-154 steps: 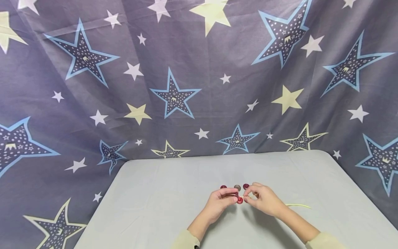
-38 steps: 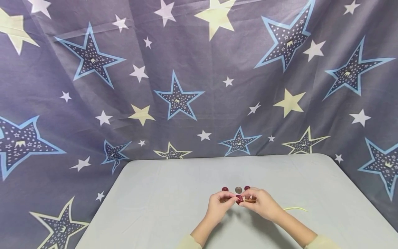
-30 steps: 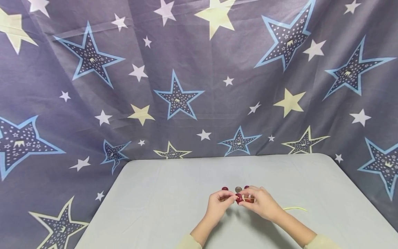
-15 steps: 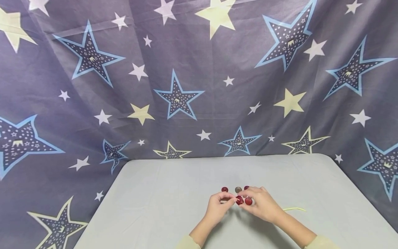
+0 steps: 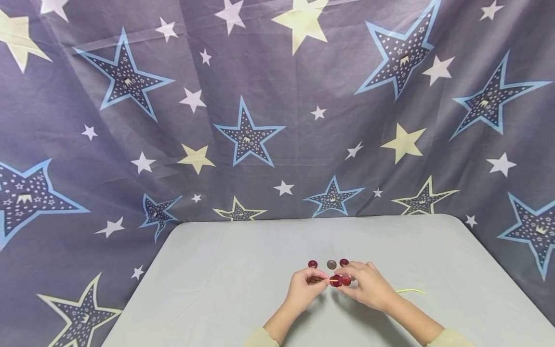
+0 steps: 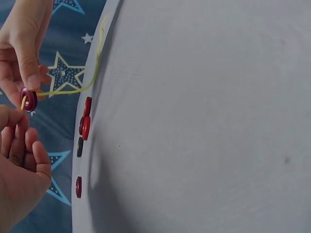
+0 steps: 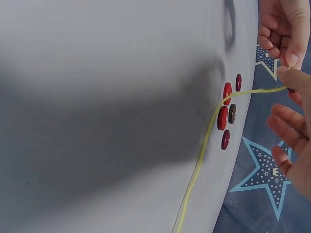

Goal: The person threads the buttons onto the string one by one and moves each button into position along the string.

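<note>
A dark red button (image 6: 30, 99) is held up above the table between my two hands. The thumb and fingers of my right hand (image 5: 368, 287) grip it at its edge. A yellow string (image 7: 198, 162) runs through the button, and its short end pokes out on the left side. My left hand (image 5: 305, 287) pinches that end between thumb and forefinger. The string's long part trails past the right hand down to the table. Below the hands lie a red button (image 7: 223, 118), another red button (image 7: 227, 93) and a brown-grey button (image 7: 232, 114).
Two dark red buttons lie farther back on the grey-white table (image 5: 243, 255), a left one (image 5: 312, 264) and a right one (image 5: 344, 262). A curtain (image 5: 277, 144) printed with stars hangs behind the table's far edge.
Earlier, my left hand held the dark button and my right hand the string near it. The right hand now grips the button, the left the string's end. Lately the button has shifted slightly right.
</note>
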Demonstrator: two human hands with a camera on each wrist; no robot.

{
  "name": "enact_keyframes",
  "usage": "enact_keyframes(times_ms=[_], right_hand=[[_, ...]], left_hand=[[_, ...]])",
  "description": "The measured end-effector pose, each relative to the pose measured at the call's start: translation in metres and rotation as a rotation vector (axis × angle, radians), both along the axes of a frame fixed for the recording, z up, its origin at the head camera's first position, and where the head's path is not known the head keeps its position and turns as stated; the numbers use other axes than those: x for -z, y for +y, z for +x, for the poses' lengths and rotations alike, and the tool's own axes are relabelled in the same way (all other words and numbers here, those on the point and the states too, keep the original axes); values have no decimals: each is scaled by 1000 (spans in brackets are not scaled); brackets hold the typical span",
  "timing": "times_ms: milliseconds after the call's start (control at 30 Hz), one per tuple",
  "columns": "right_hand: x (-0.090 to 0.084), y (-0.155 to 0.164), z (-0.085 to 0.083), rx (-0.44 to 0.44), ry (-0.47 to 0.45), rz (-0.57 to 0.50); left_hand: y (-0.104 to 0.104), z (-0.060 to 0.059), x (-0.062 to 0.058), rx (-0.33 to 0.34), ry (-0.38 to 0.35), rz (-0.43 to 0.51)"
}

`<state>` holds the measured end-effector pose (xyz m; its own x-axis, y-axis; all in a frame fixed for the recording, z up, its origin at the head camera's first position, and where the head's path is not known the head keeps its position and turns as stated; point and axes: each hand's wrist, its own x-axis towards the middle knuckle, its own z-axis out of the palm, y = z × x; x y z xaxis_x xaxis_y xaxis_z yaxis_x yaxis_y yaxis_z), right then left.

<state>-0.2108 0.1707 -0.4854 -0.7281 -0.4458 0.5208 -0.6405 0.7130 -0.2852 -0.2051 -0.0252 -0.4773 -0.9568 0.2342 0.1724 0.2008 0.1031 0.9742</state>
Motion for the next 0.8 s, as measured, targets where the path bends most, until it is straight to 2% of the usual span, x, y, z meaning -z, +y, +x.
enact_keyframes(times_ms=[100,200,333,567,800], right_hand=[[1,1,0,-6,-1,-2],[2,1,0,-11,-6,-4],[3,4,0,-10,-24,-3],[7,12,3,9,-59,2],[8,16,2,16,-49,7]], left_hand=[[0,0,0,-5,11,-37],[0,-8,15,-6,32,-116],[-1,-17,35,8,22,-211],[-4,-15,36,25,-14,-258],[-8,-15,34,33,-10,-261]])
